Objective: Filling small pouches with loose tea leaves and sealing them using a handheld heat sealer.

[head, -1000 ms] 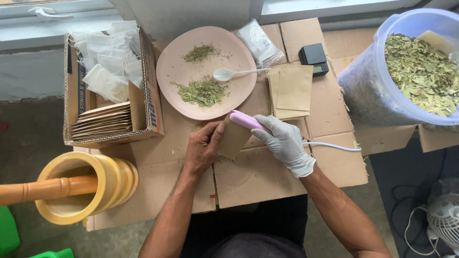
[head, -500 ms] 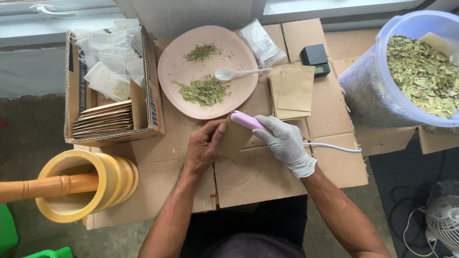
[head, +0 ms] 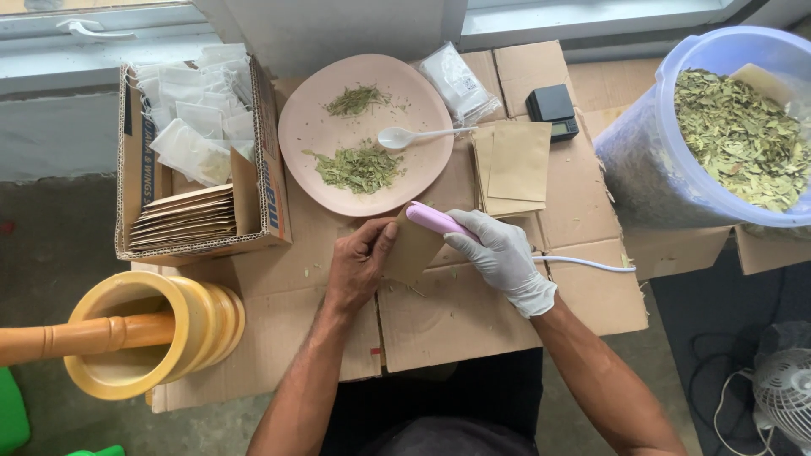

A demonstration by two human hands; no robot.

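Note:
My left hand (head: 358, 264), bare, holds a small brown paper pouch (head: 414, 249) flat on the cardboard. My right hand (head: 505, 256) wears a white glove and grips a pink handheld sealer (head: 435, 219) with a white cord, its tip pressed on the pouch's upper edge. Just above sits a pink plate (head: 308, 127) with two piles of dried green leaves and a white spoon (head: 405, 136).
A stack of brown pouches (head: 515, 165) and a black pocket scale (head: 553, 110) lie to the right. A blue tub (head: 642, 181) of dried leaves stands far right. A cardboard box (head: 266, 181) of sachets and pouches sits left, a yellow mortar (head: 182, 329) with pestle below it.

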